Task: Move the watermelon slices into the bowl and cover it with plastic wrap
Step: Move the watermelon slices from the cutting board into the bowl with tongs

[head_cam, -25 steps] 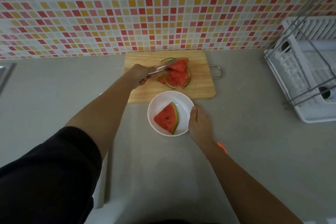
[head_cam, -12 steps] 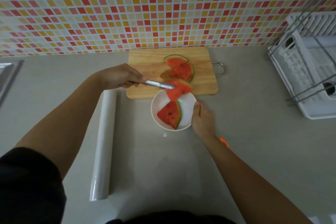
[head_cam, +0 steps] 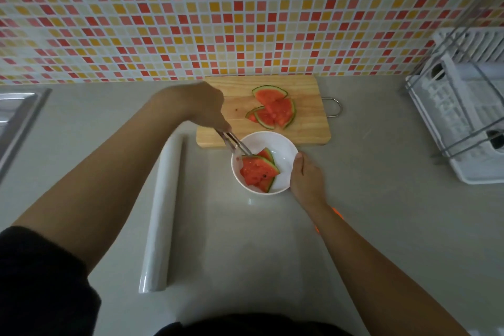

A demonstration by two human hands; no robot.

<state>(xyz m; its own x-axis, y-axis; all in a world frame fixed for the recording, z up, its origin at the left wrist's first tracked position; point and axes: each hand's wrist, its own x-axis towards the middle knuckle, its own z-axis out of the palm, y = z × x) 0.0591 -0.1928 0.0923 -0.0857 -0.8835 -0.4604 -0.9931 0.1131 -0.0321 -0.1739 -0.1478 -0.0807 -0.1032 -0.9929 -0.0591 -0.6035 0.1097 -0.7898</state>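
Note:
A white bowl (head_cam: 283, 146) stands on the counter in front of a wooden cutting board (head_cam: 311, 128). Two watermelon slices (head_cam: 257, 170) lie in the bowl, one on top of the other. My left hand (head_cam: 203, 106) grips metal tongs (head_cam: 234, 143) whose tips reach the top slice's rind inside the bowl. My right hand (head_cam: 306, 179) holds the bowl's right rim, thumb on the edge. Three more slices (head_cam: 274, 110) lie overlapping on the board. A white roll of plastic wrap (head_cam: 163, 213) lies on the counter left of the bowl.
A white dish rack (head_cam: 469, 117) with metal bars stands at the right. A steel sink edge (head_cam: 16, 117) shows at the far left. The tiled wall (head_cam: 245, 16) rises behind the board. Something orange (head_cam: 335, 211) peeks out under my right forearm.
My left hand carried a slice with the tongs from the board down into the bowl, onto the slice lying there. My right hand stayed on the bowl's rim.

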